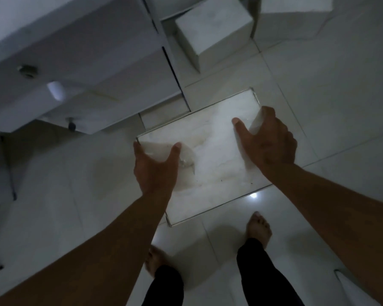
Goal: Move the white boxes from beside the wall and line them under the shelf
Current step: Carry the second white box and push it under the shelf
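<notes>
Two bare feet point(258, 228) in dark trousers stood on the glossy pale tiled floor point(329, 107), and just ahead of them both hands clasped a large flat-topped white box point(208, 151). The left hand point(156, 166) gripped its near-left edge, thumb on top, while the right hand point(269, 138) curled over its right edge. Farther off, a second white rectangular box point(212, 29) sat under the white shelf point(86, 51).

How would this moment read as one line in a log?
left hand: grips box's left edge | right hand: grips right edge | white box: held over floor | second box: ahead by shelf
</notes>
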`<state>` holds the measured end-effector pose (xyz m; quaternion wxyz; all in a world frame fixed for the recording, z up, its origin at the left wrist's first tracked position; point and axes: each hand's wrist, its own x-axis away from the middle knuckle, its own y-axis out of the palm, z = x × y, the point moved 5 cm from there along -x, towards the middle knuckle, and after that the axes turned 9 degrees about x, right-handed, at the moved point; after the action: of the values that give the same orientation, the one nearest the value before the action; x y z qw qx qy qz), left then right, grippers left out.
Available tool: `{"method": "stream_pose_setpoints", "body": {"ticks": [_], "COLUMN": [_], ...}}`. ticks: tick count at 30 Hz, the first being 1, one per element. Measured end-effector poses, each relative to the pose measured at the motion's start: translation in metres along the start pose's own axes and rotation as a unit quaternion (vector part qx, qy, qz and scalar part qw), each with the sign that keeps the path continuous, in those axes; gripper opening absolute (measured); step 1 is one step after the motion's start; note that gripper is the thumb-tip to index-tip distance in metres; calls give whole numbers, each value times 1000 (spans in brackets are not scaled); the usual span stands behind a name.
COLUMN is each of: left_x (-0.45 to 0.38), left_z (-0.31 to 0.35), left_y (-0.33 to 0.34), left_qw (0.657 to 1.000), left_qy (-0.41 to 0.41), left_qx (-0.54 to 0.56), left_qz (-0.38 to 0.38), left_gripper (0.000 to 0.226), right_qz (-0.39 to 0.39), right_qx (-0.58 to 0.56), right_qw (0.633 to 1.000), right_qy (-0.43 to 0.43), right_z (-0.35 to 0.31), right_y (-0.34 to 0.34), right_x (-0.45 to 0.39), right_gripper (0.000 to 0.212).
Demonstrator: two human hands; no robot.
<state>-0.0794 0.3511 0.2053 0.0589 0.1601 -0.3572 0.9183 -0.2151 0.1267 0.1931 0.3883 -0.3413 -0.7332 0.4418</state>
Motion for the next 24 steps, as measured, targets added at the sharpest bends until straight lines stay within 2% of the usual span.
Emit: {"method": "stream_pose_setpoints", "body": {"ticks": [9, 15, 19, 24], "left_x": [-48, -86, -123, -171], "left_z": [-90, -142, -175, -220], "left_y": [-115, -178, -194, -183], "left_qw": [1000, 999, 999, 999], "left_qy": [4, -23, -36, -32], "left_qx": [24, 24, 19, 29], "left_qz": [-8, 1, 12, 18], "left_gripper": [102, 97, 94, 92], "right_qz": [31, 35, -4, -7], "right_qx": [24, 31, 17, 4], "right_qw": [999, 998, 999, 998], "right_qy": [-10, -40, -51, -64], "right_z": [-100, -160, -191, -211], "right_y": [68, 119, 169, 243], "right_x": [91, 137, 141, 131], "right_gripper": [75, 74, 75, 76]}}
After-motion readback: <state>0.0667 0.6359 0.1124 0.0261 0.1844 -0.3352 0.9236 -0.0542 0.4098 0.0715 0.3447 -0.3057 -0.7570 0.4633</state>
